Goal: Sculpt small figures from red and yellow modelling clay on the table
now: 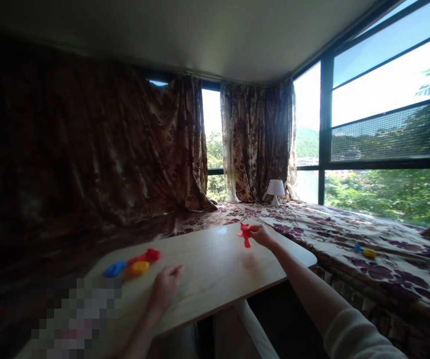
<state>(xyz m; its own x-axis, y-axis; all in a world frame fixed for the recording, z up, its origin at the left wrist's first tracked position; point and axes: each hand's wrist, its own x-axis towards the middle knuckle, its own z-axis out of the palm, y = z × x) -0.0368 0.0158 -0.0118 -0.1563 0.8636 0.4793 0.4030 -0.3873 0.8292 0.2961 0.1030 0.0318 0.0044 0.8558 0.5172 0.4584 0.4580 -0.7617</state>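
Note:
My right hand (262,235) is closed on a red plastic toy piece (245,236) with several short arms, holding it by one side just above the far right part of the table. Its exact kind is too small to make out. My left hand (167,283) rests near the table's front edge with its fingers curled in, and nothing shows in them. Left of that hand lies a small group of toy pieces: a blue one (115,269), a yellow one (138,269) and a red one (153,255). They sit close together, some touching.
The light wooden table (207,279) has rounded corners. Beyond it spreads a bed with a flowered cover (305,219), bearing a white lamp (275,188), a blue piece (357,247) and a yellow piece (369,253). Curtains (177,149) hang behind. A pixelated patch covers the lower left.

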